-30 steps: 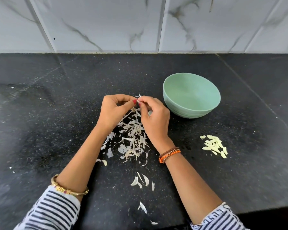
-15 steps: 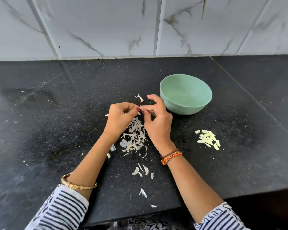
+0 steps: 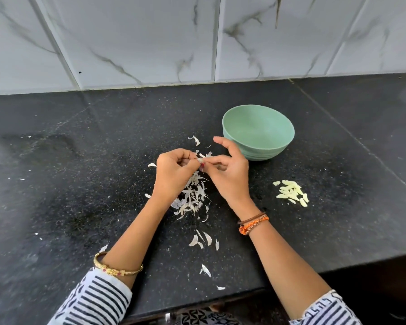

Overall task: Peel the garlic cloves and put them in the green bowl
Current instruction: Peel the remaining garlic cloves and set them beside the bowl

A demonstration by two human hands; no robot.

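My left hand (image 3: 174, 172) and my right hand (image 3: 230, 174) meet over the black counter and pinch one small garlic clove (image 3: 203, 158) between their fingertips, a thin skin sticking out of it. The right index finger is raised toward the green bowl (image 3: 258, 132), which stands just behind and right of the hands; no clove shows inside it. A pile of pale peeled cloves (image 3: 291, 193) lies on the counter to the right. Papery skins (image 3: 192, 198) are heaped under the hands.
More skin flakes (image 3: 203, 240) are scattered toward the front edge (image 3: 220, 299) of the counter. A marble-tiled wall (image 3: 197, 43) closes the back. Bare dark counter (image 3: 68, 184) stretches to the left.
The view has shifted, so hands and bowl sit differently in frame. My right index finger has lifted and the hands have parted slightly, still pinching the clove.
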